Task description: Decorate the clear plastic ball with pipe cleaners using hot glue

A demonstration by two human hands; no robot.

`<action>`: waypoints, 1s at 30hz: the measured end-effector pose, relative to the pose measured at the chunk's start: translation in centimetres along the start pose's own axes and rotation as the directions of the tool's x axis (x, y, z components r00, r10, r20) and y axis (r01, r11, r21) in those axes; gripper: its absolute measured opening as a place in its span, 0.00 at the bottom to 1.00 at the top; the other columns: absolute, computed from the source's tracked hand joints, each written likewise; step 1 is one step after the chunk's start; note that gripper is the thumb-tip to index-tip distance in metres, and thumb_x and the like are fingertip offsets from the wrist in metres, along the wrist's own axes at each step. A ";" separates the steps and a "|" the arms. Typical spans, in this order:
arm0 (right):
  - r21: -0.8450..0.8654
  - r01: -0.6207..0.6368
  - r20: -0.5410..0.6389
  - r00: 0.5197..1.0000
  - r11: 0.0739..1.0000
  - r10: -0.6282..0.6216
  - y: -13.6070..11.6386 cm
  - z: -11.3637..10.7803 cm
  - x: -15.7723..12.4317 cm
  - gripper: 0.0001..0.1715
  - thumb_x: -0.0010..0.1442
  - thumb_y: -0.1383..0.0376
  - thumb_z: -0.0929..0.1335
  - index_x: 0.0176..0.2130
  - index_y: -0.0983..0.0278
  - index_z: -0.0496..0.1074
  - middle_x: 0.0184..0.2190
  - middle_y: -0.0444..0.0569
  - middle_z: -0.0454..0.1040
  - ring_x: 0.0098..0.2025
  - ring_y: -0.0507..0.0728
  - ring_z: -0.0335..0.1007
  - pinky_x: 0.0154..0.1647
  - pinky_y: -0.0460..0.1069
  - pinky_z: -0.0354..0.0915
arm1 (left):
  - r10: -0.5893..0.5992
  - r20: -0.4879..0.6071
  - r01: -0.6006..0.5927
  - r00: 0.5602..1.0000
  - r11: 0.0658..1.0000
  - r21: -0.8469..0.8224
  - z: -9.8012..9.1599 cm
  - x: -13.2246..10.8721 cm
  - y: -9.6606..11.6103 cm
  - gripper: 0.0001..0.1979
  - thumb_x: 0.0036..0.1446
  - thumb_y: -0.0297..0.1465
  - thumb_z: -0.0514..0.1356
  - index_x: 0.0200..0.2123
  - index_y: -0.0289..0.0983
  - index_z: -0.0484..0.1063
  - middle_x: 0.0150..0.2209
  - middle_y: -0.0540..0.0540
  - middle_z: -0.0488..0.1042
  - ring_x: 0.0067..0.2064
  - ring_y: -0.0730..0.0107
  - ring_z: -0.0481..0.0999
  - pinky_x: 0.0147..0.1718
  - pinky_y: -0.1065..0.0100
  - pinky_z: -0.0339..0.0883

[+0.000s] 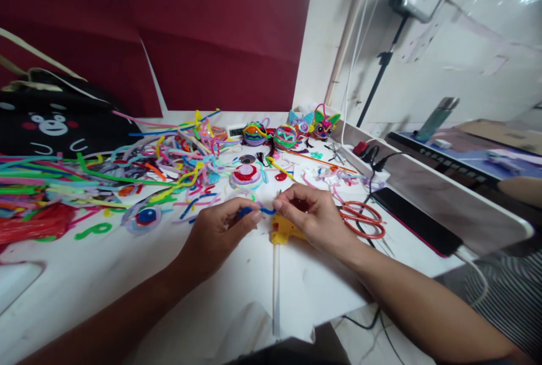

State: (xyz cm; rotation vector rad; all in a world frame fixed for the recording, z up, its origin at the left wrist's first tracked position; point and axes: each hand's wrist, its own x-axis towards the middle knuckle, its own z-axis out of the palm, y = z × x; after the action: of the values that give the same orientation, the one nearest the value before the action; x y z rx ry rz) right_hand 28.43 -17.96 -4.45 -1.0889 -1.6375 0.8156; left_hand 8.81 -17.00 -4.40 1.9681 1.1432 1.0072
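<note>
A blue pipe cleaner (pixel 266 210) stretches between my two hands above the white table (pixel 237 297). My left hand (pixel 224 227) pinches its coiled end between thumb and fingers. At the other end, my right hand (pixel 309 212) grips it with thumb and forefinger. Beneath my right hand lies a yellow glue gun (pixel 280 232), partly covered by that hand, with a glue stick (pixel 276 286) pointing toward the table's front edge. Just beyond my hands rests a round coiled piece (pixel 246 175) in red, white and pastel colours. A disc with a blue centre (pixel 145 216) lies left of my left hand.
Loose pipe cleaners (pixel 169 156) heap over the left and back. Orange-handled scissors (pixel 362 219) and a plugged-in phone (pixel 417 221) lie at right. Colourful craft balls (pixel 285 136) stand at the back. A black bag (pixel 63 122) sits far left. A low partition (pixel 444 196) borders the right.
</note>
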 end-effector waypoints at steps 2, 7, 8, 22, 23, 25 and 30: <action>0.034 -0.020 0.024 1.000 0.999 0.020 -0.1 0.1 -0.1 0.13 0.59 0.59 0.69 0.30 0.67 0.73 0.23 0.45 0.70 0.24 0.50 0.62 0.24 0.45 0.57 | -0.017 0.005 0.017 1.000 0.999 -0.032 0.1 0.0 0.0 0.14 0.55 0.40 0.61 0.36 0.35 0.76 0.24 0.51 0.74 0.23 0.73 0.69 0.23 0.71 0.63; 0.056 -0.049 0.050 0.998 0.997 0.046 -0.2 0.4 -0.3 0.13 0.59 0.58 0.69 0.30 0.67 0.72 0.24 0.45 0.69 0.24 0.50 0.60 0.24 0.45 0.56 | -0.051 0.025 0.053 0.998 0.994 -0.097 0.3 -0.2 0.1 0.12 0.54 0.38 0.62 0.34 0.35 0.76 0.22 0.51 0.75 0.21 0.75 0.68 0.21 0.73 0.62; 0.058 -0.052 0.052 0.997 0.997 0.049 -0.3 0.4 -0.4 0.14 0.59 0.58 0.69 0.29 0.67 0.72 0.24 0.45 0.69 0.24 0.50 0.59 0.24 0.46 0.56 | -0.053 0.023 0.055 0.998 0.993 -0.101 0.3 -0.2 0.2 0.11 0.54 0.38 0.62 0.33 0.35 0.76 0.22 0.51 0.74 0.21 0.76 0.68 0.21 0.74 0.62; -0.021 -0.034 0.156 0.987 0.999 0.037 0.1 0.6 -0.5 0.16 0.62 0.57 0.66 0.30 0.67 0.70 0.24 0.43 0.66 0.24 0.49 0.55 0.25 0.46 0.53 | -0.058 0.001 0.058 0.998 0.995 -0.086 0.5 -0.5 0.2 0.14 0.58 0.38 0.59 0.25 0.36 0.74 0.19 0.52 0.69 0.21 0.76 0.64 0.22 0.73 0.57; -0.026 -0.034 0.166 0.985 0.999 0.037 0.1 0.6 -0.6 0.16 0.62 0.57 0.66 0.30 0.67 0.70 0.24 0.43 0.66 0.24 0.49 0.55 0.25 0.46 0.53 | -0.061 -0.002 0.061 0.998 0.994 -0.086 0.5 -0.5 0.2 0.13 0.58 0.38 0.59 0.25 0.36 0.74 0.19 0.52 0.68 0.21 0.76 0.64 0.22 0.73 0.57; -0.038 -0.035 0.184 0.982 0.999 0.042 0.1 0.6 -0.6 0.16 0.63 0.58 0.65 0.30 0.66 0.70 0.23 0.43 0.65 0.24 0.49 0.54 0.24 0.45 0.52 | -0.064 -0.003 0.064 0.998 0.995 -0.082 0.5 -0.5 0.2 0.13 0.58 0.38 0.59 0.26 0.36 0.74 0.19 0.52 0.69 0.21 0.76 0.64 0.22 0.72 0.57; -0.061 -0.029 0.206 0.978 0.998 0.041 0.2 0.6 -0.6 0.14 0.63 0.59 0.65 0.30 0.66 0.70 0.23 0.43 0.65 0.25 0.49 0.55 0.24 0.45 0.52 | -0.064 0.003 0.065 0.998 0.995 -0.081 0.6 -0.6 -0.2 0.13 0.58 0.38 0.59 0.27 0.36 0.75 0.20 0.53 0.69 0.21 0.76 0.64 0.22 0.72 0.57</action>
State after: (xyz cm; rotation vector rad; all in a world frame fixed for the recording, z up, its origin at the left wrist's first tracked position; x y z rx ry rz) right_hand 27.98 -18.43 -5.05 -1.1053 -1.8302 0.9355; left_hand 9.03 -17.58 -5.03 1.8563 1.1404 1.0034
